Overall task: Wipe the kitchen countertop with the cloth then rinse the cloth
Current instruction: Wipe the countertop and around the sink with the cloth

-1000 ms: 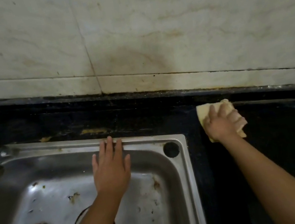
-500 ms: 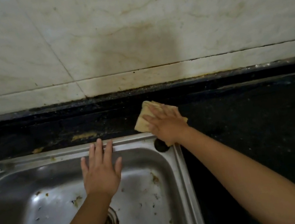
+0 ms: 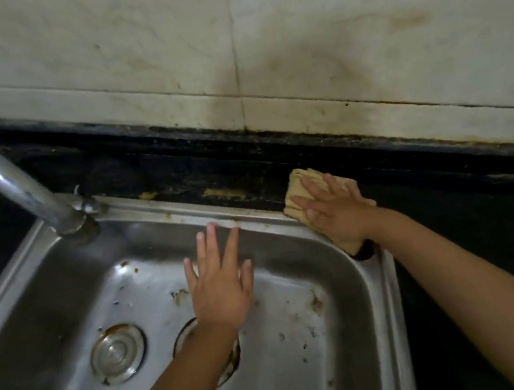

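A folded tan cloth (image 3: 298,187) lies on the sink's back right rim and the black countertop (image 3: 480,224) beside it. My right hand (image 3: 337,211) presses flat on the cloth with straight, spread fingers. My left hand (image 3: 220,287) hovers open over the steel sink (image 3: 382,310), its fingertips at the back rim. Yellow-brown grime patches (image 3: 224,193) sit on the counter strip behind the sink.
A steel tap (image 3: 5,177) slants in from the upper left, its base at the sink's back left corner. The basin holds a round drain cover (image 3: 117,353), a second drain half hidden under my left forearm, and brown specks. A stained tile wall (image 3: 292,51) rises behind.
My right hand has slid the cloth leftward from the open counter onto the sink's back right corner. My left hand has stayed at the back rim. The view has shifted left, revealing the tap.
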Available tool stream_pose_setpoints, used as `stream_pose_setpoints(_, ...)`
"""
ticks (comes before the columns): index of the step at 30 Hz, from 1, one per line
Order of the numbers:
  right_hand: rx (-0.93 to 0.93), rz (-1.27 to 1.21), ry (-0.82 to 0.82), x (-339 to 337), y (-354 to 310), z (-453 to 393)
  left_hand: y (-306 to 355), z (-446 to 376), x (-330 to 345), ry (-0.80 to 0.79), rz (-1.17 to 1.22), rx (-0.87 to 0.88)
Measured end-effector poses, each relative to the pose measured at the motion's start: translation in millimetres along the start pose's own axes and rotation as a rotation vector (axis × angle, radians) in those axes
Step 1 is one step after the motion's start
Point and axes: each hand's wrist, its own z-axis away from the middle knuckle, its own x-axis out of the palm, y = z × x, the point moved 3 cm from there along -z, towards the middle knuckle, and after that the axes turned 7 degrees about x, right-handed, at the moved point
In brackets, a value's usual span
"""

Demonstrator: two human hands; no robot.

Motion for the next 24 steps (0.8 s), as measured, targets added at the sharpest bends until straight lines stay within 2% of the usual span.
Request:
stream_pose_setpoints(2,-0.108,0.064,-0.016,-8.0,-38.2,-25.4,-11.1,10.7,-2.6,0.028,0.030,-0.106)
stream_pose_setpoints(8,-0.320,0.198,0.008,-8.6,-144.1,-83.1,-37.7,14.5,-18.4,0.038,0.003,-0.227)
stream_pose_setpoints(11,-0.368,0.202,0.038,-0.1,-136.9,-82.1,-45.9,-0.4,-26.7,0.037,-0.012,-0.270)
stream_pose_setpoints(16,-0.342,0.162,-0.001,13.1,-46.5,-43.8,-47.4,-34.8,-28.5,-0.023,-0.046,-0.262)
stream_pose_setpoints(18,-0.308,0.164,-0.033,7.1,-33.4,-34.5,-48.4,-43.2,-27.7,-0.039,-0.071,-0.265)
stream_pose_setpoints(21,-0.309,0.221,0.033,-3.4,-50.1,-52.8,-50.7,-49.5,-29.4,-0.027,-0.113,-0.218)
stream_pose_setpoints(24,-0.333,0.224,0.053,-14.1,-101.4,-81.1,-54.3,-48.8,-32.1,-0.071,-0.126,-0.188)
